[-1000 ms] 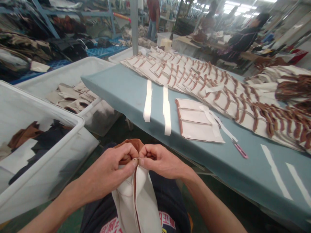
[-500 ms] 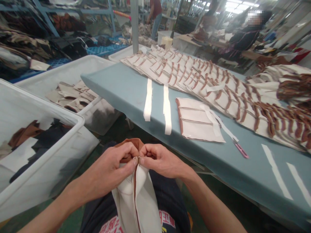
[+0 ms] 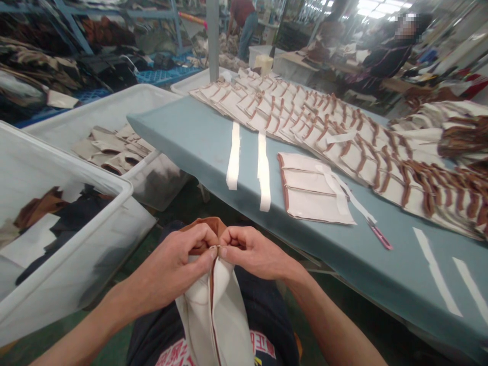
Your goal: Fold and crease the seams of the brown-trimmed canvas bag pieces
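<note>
Cream piece (image 3: 232, 310): supple, folded lengthwise, brown-lined, pinched by hands (image 3: 185, 262).

Cream piece (image 3: 233, 310) — brown-seamed; top pinched; rest draped

In the background, the red-shirted worker (image 3: 246, 26), upright 1 second ago, has bent forward at the waist, 1 arm now hanging toward a pale heap (image 3: 231, 57). The view has shifted slightly: the pink cutter (image 3: 380, 236) and white strips (image 3: 263, 173) appear a little farther right.
</note>
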{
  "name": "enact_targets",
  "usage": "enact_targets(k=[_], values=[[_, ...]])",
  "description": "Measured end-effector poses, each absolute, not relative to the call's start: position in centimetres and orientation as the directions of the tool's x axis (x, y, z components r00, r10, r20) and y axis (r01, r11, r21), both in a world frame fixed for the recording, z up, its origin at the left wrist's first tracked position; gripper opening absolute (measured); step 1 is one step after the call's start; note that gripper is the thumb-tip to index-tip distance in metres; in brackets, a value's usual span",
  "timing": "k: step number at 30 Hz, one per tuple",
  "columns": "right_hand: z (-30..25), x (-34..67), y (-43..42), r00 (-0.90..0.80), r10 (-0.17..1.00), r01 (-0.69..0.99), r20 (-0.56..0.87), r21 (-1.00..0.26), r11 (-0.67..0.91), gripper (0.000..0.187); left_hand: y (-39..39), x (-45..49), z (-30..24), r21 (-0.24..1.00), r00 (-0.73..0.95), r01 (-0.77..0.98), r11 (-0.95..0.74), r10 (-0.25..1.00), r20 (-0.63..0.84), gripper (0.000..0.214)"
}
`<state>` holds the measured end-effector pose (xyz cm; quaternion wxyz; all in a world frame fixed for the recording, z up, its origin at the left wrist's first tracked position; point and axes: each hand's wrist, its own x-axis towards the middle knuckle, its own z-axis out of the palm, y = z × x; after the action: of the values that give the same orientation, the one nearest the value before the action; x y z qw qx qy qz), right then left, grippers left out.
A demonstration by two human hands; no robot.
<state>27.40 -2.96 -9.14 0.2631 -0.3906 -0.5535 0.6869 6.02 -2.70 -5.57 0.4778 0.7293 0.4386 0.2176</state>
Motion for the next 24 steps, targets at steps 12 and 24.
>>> enact_targets(k=[12, 24], values=[[-9.32, 27.52, -2.87, -0.560, 0.790, 0.078, -0.252, -0.964, -0.253, 0.028, -2.58, 6.03, -5.21, 0.884, 0.508, 0.451, -0.125, 0.850, -0.139, 0.023], [-9.42, 27.45, -2.95, -0.561, 0.790, 0.075, -0.249, -0.965, -0.252, 0.032, -2.77, 6.11, -5.39, 0.894, 0.508, 0.432, -0.118, 0.851, -0.133, 0.023]])
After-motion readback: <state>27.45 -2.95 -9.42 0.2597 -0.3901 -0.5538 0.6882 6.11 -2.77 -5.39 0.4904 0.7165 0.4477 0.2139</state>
